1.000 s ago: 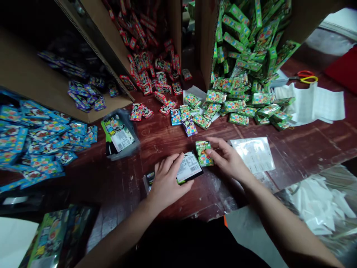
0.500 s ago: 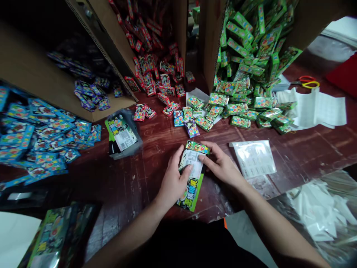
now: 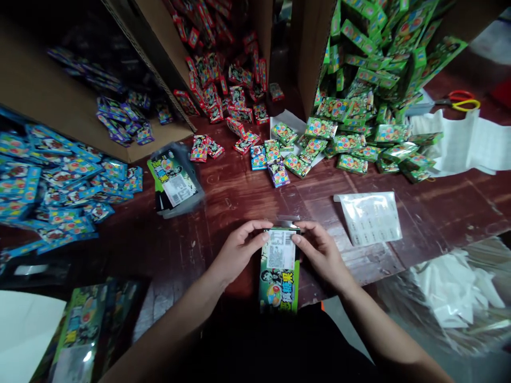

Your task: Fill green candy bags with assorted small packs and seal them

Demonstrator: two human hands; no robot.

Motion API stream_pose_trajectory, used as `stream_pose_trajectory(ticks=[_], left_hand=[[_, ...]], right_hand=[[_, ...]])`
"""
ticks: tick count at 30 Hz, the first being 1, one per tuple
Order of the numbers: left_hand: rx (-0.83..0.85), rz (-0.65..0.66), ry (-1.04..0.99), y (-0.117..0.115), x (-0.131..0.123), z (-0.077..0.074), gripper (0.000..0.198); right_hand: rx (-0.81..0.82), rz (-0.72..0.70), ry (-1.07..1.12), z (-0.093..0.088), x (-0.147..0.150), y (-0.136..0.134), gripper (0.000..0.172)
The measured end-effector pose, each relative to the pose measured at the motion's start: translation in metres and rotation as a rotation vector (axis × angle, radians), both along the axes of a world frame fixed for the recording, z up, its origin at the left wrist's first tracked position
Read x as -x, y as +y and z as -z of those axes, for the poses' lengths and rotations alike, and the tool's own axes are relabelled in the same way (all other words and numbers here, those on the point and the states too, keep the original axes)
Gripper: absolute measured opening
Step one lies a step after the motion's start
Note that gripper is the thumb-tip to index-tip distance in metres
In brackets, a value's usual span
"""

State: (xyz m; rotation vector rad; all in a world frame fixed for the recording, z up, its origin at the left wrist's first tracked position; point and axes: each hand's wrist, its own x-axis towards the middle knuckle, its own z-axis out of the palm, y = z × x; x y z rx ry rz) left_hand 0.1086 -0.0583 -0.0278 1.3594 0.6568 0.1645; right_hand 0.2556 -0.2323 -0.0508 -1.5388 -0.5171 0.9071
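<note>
A green and black printed package with a white label is held upright between my two hands, close to my body. My left hand pinches its upper left corner between thumb and fingers. At the upper right corner, my right hand grips it the same way. A clear plastic flap shows above its top edge. Beyond it lie a small purple box, a small blue box and a small green box, side by side on the table.
Cardboard boxes stand at the back, with red boxes and green boxes spilling out. Blue boxes heap up at left. Flat packages, a sticker sheet, scissors and a plastic bag lie around.
The package has turned straighter and moved slightly nearer my body. My left hand has shifted to its upper left corner, and the small green box seen at its top is no longer visible.
</note>
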Motion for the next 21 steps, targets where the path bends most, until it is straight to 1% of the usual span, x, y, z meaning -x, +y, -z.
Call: stream_pose_trajectory(ticks=[2, 5, 7, 8, 9, 11, 13, 14, 15, 18, 21], left_hand=[[-0.011, -0.019, 0.011, 0.001, -0.006, -0.001, 0.022], [-0.043, -0.086, 0.039, -0.004, -0.016, -0.001, 0.018], [-0.024, -0.133, 0.018, -0.006, -0.022, -0.001, 0.025], [-0.003, -0.138, 0.004, -0.007, -0.024, -0.001, 0.031], [0.011, -0.124, 0.002, -0.006, -0.025, -0.001, 0.035], [0.007, -0.047, 0.032, -0.002, -0.026, -0.003, 0.032], [-0.014, 0.043, 0.063, 0.002, -0.026, -0.006, 0.024], [-0.032, 0.081, 0.071, 0.004, -0.027, -0.009, 0.023], [-0.054, 0.107, 0.076, 0.006, -0.028, -0.012, 0.023], [-0.136, 0.157, 0.101, 0.008, -0.034, -0.02, 0.019], [-0.159, 0.182, 0.134, 0.01, -0.044, -0.028, 0.016]], right_hand=[[0.041, -0.018, -0.063, -0.004, 0.0, -0.002, 0.028], [0.008, -0.028, -0.212, -0.008, -0.005, -0.002, 0.021], [-0.034, -0.013, -0.266, -0.009, -0.009, -0.001, 0.021], [-0.047, -0.003, -0.267, -0.009, -0.01, -0.001, 0.025], [-0.051, 0.002, -0.263, -0.009, -0.012, -0.001, 0.029], [-0.051, -0.022, -0.279, -0.011, -0.015, -0.002, 0.03], [-0.045, -0.087, -0.306, -0.015, -0.02, -0.002, 0.02], [-0.033, -0.113, -0.305, -0.018, -0.021, -0.002, 0.016], [-0.012, -0.125, -0.289, -0.021, -0.023, -0.002, 0.016], [0.082, -0.083, -0.175, -0.03, -0.026, 0.001, 0.022], [0.13, -0.046, -0.028, -0.038, -0.03, 0.004, 0.028]])
